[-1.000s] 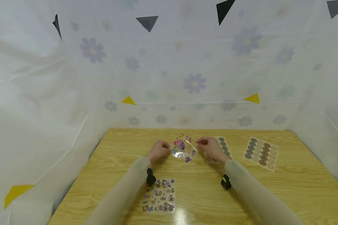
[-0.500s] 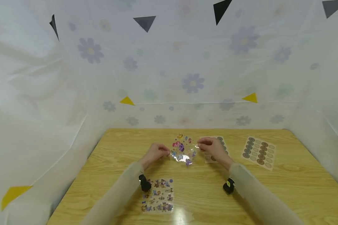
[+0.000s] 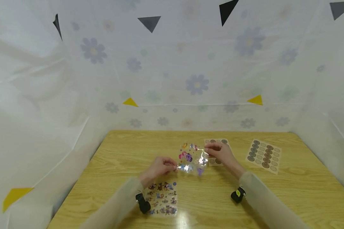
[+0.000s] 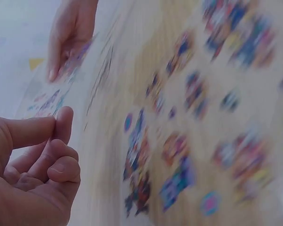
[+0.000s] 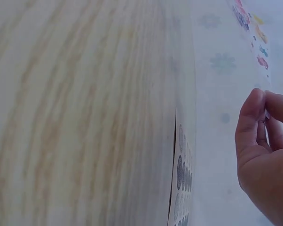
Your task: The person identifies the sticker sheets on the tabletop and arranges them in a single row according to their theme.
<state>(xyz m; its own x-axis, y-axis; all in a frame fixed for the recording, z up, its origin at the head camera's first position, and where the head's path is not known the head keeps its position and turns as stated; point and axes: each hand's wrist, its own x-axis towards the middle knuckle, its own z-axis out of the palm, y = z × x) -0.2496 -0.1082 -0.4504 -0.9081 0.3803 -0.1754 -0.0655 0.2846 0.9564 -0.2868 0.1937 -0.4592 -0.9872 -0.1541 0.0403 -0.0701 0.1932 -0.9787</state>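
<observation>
Between both hands a clear sticker sheet [image 3: 189, 156] with pink, purple and orange figures is held up above the table. My left hand [image 3: 159, 169] pinches its lower left edge between thumb and forefinger, as the left wrist view shows for the left hand [image 4: 43, 169]. At the upper right edge my right hand [image 3: 222, 154] pinches it; thumb and finger of the right hand [image 5: 266, 141] meet on the sheet in the right wrist view. Bright glare covers parts of the sheet. Below the left wrist lies a second clear sticker sheet [image 3: 164, 200] with small character figures, partly hidden by the wrist camera.
A sheet of round brown and grey stickers [image 3: 210, 141] lies behind the right hand, partly covered. Farther right is a similar sheet of round stickers [image 3: 264, 156]. The wooden table [image 3: 301, 184] ends at white flowered curtains [image 3: 166, 89] at the back and sides.
Held by both hands, the clear sheet has come nearer and slightly to the right. The left hand has moved lower. The sheets on the table stay where they were.
</observation>
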